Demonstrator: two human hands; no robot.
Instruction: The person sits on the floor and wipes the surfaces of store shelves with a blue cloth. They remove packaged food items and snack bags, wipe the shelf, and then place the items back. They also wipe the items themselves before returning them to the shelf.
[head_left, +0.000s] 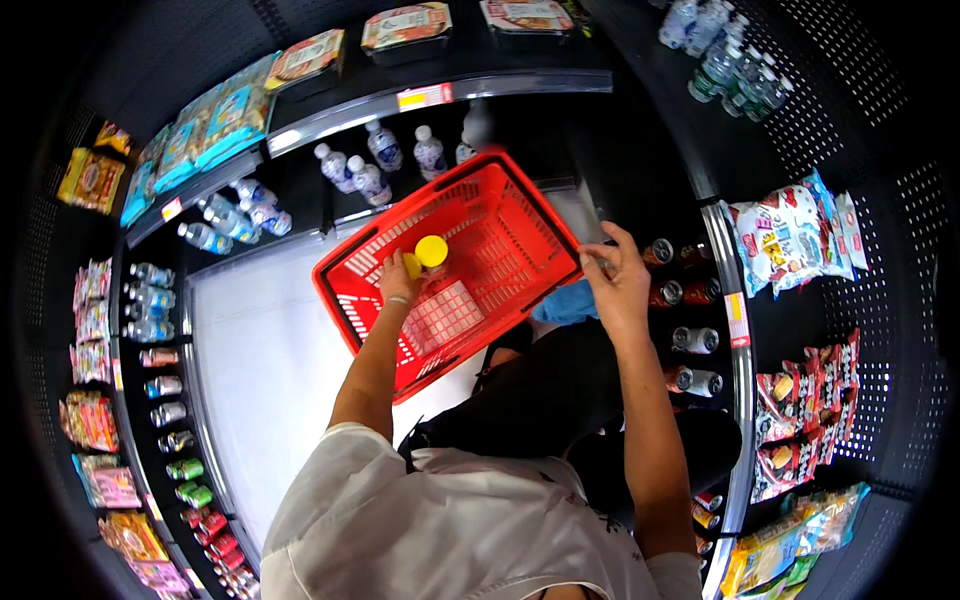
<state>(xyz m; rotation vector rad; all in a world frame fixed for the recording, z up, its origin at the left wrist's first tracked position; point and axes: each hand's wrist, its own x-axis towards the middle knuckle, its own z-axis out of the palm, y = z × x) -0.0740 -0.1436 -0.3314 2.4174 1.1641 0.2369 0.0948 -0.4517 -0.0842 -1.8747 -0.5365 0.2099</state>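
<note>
A red plastic shopping basket (517, 202) is set at a slant before me, above the white floor. Inside it, my left hand (398, 280) has its fingers on a yellow-lidded container (412, 265), mostly hidden by the hand. Right beside that stands a clear container with a yellow lid (432, 251). My right hand (616, 281) pinches the basket's rim at its right corner, thumb and fingertips on the edge. Under that corner lies a blue cloth-like item (566, 303), partly covered by the basket.
Black shelves surround me on three sides. Plastic bottles (369, 180) stand close behind the basket, below a shelf edge (510, 84) bearing packaged trays (406, 26). Drink cans (695, 340) are near my right forearm. Snack bags (787, 232) fill the right shelf; more cans (166, 386) line the left.
</note>
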